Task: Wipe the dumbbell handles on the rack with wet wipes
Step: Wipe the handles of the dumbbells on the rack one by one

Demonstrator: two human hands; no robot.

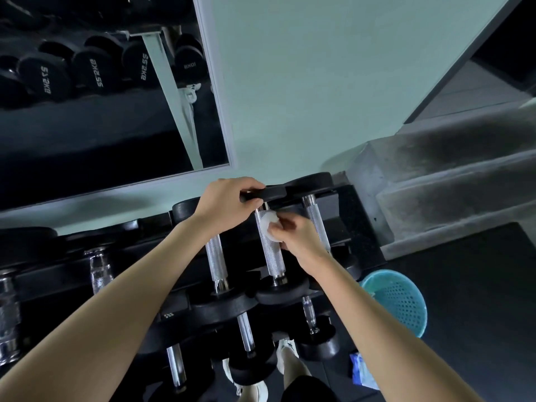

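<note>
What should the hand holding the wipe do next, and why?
Probably slide the crumpled white wet wipe down the knurled silver dumbbell handle: the right hand pinches it near the far end, while the left hand grips the black end weight.

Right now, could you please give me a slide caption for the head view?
Right hand holds a wet wipe to a rack dumbbell's handle while the left hand grips its far head.

Gym: dumbbell rack [358, 227]; wall mirror [101, 111]; rubber floor [478, 285]
</note>
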